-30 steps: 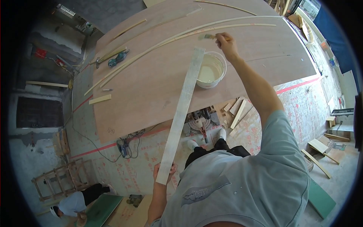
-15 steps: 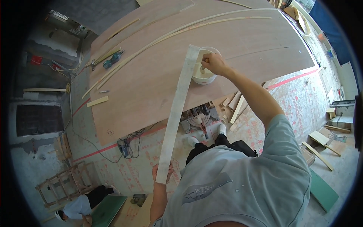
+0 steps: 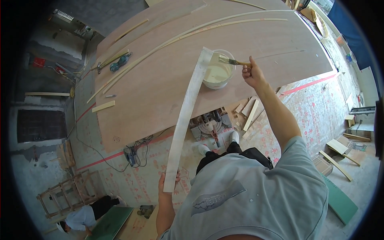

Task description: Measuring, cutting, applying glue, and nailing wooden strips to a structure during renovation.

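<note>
Right hand: you are gripping a brush (image 3: 231, 61) in your right hand (image 3: 252, 75), fingers clenched around the handle, arm reaching out over the board's near edge.
Brush: its bristles are hovering at the far rim of the bucket (image 3: 217, 75), wet with pale paste (whether they are touching the rim, you cannot tell).
Bucket: it is sitting on the plywood board (image 3: 160, 80), close to the near edge, and it is holding a cream-coloured liquid.
Left hand: your left hand (image 3: 168, 187) is grasping the near end of a long white strip (image 3: 185, 118), fingers wrapped around it, low by your waist.
Strip: it is running from your left hand up across the board's edge, its far end lying just beside the bucket, touching or nearly touching the rim.
Board: it is filling the upper middle of the view, with thin curved laths (image 3: 176, 38) lying across its far part and a short wood block (image 3: 103, 106) resting near its left edge.
Tools: a teal-handled tool (image 3: 120, 62) is lying on the board's far left, beside the laths.
Under the board: a saw (image 3: 210, 125) is standing on the floor by your feet, with offcuts (image 3: 250, 110) leaning just to its right.
Background: another person (image 3: 82, 218) is crouching at the lower left, well apart from you, next to a green panel (image 3: 109, 223).
</note>
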Demonstrator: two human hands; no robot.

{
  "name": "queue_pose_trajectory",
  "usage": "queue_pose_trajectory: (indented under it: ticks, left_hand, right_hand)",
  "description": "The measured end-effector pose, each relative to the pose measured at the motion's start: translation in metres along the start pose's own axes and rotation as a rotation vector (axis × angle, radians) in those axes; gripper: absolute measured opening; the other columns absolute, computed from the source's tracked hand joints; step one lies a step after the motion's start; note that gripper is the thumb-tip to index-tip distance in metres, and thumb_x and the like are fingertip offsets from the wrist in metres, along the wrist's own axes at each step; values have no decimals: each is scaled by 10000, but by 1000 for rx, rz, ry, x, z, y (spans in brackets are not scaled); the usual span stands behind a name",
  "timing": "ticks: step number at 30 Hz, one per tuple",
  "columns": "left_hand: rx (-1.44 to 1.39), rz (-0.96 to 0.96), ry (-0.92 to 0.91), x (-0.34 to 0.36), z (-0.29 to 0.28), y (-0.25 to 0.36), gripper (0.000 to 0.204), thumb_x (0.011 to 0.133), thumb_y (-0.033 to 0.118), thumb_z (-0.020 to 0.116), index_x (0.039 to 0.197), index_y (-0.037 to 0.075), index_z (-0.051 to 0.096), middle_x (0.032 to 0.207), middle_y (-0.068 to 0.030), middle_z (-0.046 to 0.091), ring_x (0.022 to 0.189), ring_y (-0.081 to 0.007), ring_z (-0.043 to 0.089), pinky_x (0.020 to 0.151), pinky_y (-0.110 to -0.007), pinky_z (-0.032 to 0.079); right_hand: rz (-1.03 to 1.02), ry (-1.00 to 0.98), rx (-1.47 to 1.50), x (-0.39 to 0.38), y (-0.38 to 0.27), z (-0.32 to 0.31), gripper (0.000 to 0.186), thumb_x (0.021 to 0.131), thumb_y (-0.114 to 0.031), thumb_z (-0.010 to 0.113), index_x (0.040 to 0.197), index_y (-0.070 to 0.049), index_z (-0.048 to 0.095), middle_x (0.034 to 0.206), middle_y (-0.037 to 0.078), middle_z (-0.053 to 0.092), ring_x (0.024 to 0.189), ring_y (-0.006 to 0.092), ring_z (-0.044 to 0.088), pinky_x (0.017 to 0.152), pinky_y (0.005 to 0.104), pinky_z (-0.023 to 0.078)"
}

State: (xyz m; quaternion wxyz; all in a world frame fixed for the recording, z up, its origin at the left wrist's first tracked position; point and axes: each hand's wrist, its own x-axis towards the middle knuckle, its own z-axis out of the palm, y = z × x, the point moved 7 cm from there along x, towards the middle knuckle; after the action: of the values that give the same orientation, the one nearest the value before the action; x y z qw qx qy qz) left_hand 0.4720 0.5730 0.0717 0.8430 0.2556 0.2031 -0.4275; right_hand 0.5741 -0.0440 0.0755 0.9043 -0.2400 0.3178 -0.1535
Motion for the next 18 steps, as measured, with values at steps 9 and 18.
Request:
queue_pose_trajectory:
  ticks: [9, 18]
  left_hand:
    - [482, -96, 73, 13, -17, 13, 601, 865, 293, 603, 1344, -42, 464, 1160, -183, 648, 935, -231, 678, 849, -351, 560]
    - [538, -120, 90, 27, -24, 12, 557, 861, 257, 584, 1320, -42, 487, 1152, -153, 654, 993, -220, 659, 877, -350, 544]
  right_hand:
    - [2, -449, -125, -31, 12, 4, 93, 971, -90, 583, 1011, -18, 628, 900, 65, 615, 777, 133, 593, 670, 227, 506]
    - [-142, -470, -144, -31, -17, 26, 117, 981, -117, 548, 1019, -34, 622, 879, 51, 604, 787, 140, 575, 705, 257, 484]
